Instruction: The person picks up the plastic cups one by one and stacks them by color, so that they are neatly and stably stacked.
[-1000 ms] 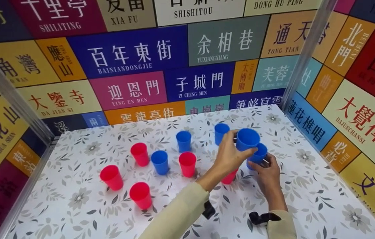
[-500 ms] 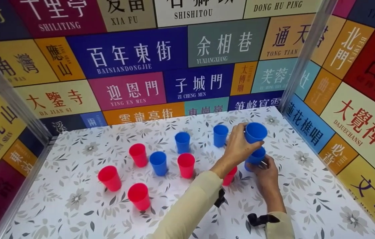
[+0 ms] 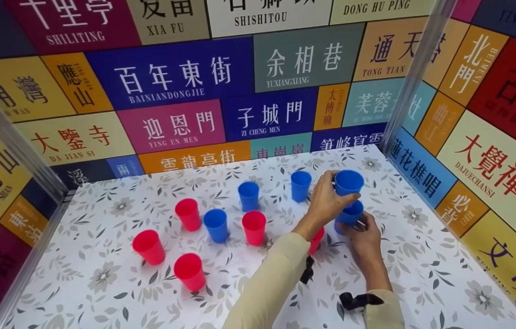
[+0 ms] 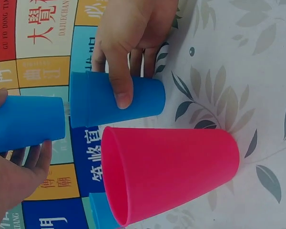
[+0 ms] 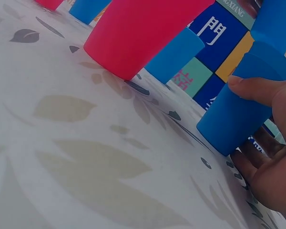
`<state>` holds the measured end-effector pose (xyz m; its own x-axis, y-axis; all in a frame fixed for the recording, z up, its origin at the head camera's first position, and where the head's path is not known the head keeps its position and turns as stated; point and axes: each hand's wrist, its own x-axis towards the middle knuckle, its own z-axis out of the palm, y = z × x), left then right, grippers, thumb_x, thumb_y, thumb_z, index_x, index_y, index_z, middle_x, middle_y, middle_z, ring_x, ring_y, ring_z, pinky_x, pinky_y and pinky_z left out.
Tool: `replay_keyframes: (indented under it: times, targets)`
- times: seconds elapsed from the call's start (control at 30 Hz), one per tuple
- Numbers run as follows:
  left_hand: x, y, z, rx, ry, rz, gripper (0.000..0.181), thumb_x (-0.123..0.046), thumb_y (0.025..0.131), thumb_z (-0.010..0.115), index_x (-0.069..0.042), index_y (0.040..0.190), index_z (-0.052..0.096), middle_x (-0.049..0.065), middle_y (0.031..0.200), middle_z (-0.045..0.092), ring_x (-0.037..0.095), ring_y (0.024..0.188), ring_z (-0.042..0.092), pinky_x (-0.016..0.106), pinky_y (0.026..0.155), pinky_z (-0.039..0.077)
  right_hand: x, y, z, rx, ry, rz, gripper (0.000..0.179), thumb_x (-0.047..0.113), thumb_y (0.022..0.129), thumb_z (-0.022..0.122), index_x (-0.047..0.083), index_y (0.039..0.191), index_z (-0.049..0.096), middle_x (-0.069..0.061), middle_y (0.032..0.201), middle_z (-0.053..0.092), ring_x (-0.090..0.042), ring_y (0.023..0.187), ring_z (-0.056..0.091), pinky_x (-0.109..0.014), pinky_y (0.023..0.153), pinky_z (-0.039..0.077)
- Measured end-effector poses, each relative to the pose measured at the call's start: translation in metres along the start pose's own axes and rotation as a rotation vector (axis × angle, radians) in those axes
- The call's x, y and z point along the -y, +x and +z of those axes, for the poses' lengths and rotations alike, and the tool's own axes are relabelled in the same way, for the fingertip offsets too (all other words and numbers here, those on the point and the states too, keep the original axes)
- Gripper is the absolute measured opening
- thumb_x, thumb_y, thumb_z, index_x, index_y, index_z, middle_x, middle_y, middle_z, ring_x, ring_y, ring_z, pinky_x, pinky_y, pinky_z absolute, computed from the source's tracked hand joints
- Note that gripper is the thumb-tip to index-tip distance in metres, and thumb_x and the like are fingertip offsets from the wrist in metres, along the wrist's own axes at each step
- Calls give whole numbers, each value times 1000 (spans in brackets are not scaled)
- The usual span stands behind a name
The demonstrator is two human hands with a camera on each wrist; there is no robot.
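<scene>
My left hand (image 3: 326,201) grips a blue cup (image 3: 349,181) and holds it mouth-up above another blue cup (image 3: 349,214). Around that lower cup, which stands on the table, my right hand (image 3: 366,235) curls its thumb and fingers. In the left wrist view a narrow gap separates the upper cup's base from the lower cup (image 4: 128,98), and a second rim line shows near the lower one's mouth. Close to my left forearm stands a red cup (image 3: 316,240), partly hidden by it in the head view and large in the left wrist view.
Several red cups (image 3: 189,272) and blue cups (image 3: 215,225) stand upright on the flower-patterned table (image 3: 102,242), left of my arms. A blue cup (image 3: 301,186) stands just behind my left hand. Panels with printed lettering (image 3: 171,75) wall the back and sides.
My left hand has moved a little right with the upper blue cup, rising and then dipping slightly over the lower one. The right hand keeps its hold in nearly the same place.
</scene>
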<state>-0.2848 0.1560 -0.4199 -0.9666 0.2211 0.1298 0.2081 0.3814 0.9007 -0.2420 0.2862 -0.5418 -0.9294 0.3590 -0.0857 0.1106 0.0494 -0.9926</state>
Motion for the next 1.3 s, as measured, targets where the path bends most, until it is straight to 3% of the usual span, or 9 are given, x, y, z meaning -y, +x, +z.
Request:
replay_keyframes:
  times: [0.23,0.33,0.47,0.53,0.63,0.77,0.93,1.2,1.3]
  targets:
    - [6,-2,7,38,-39,-6,70,-28,84,82,-11,143,47,4,139,59,16,128,58,31,108,49,2,0,0,11,5,12,85,23,85,81,10,154,31,-18,160,35,-35,148,36,-45,120,36]
    - [8,-2,10,35,-31,3,71,-26,84,82,-9,144,46,6,140,59,18,129,58,32,108,49,2,0,0,7,-8,-1,82,21,86,80,9,153,33,-17,158,38,-33,146,39,-33,113,42]
    - [11,-3,16,42,-23,-1,69,-23,84,82,-10,142,48,6,139,60,17,128,58,30,110,47,1,-1,0,-4,-18,-17,78,17,89,77,9,153,33,-19,157,38,-35,146,39,-36,114,42]
    - [13,-4,19,55,-16,-15,67,-23,84,82,-12,141,49,5,138,61,16,128,58,30,111,46,1,-1,1,-10,-9,-24,76,13,90,75,8,153,33,-21,158,37,-37,147,38,-46,118,37]
    - [15,-5,21,79,-4,-53,66,-24,85,81,-14,141,48,4,139,60,17,130,57,33,112,45,1,-2,3,-25,-14,-23,74,11,91,73,8,153,34,-20,157,38,-37,146,39,-45,117,39]
    - [20,-5,22,99,-1,-78,64,-24,85,81,-14,140,48,4,139,59,18,130,56,34,113,45,2,-4,6,-44,-31,-17,72,12,91,71,10,152,35,-17,156,40,-34,141,44,-26,101,49]
    - [25,-5,23,108,4,-76,64,-22,85,81,-14,140,48,4,139,59,17,130,56,33,114,44,3,-6,12,-88,-49,-55,70,7,90,69,6,151,35,-20,152,43,-34,135,48,-6,81,43]
    - [27,-5,26,111,25,-104,65,-21,85,81,-15,141,48,4,139,57,17,131,55,34,114,44,1,-5,21,-142,-56,-79,73,-1,86,68,-1,149,31,-26,149,43,-40,135,48,-36,103,44]
    - [28,-7,26,122,31,-107,68,-19,86,80,-14,144,46,5,141,57,18,133,53,34,115,42,-1,-5,22,-175,-72,-93,69,-1,85,69,-5,145,35,-29,144,47,-43,132,51,-39,105,45]
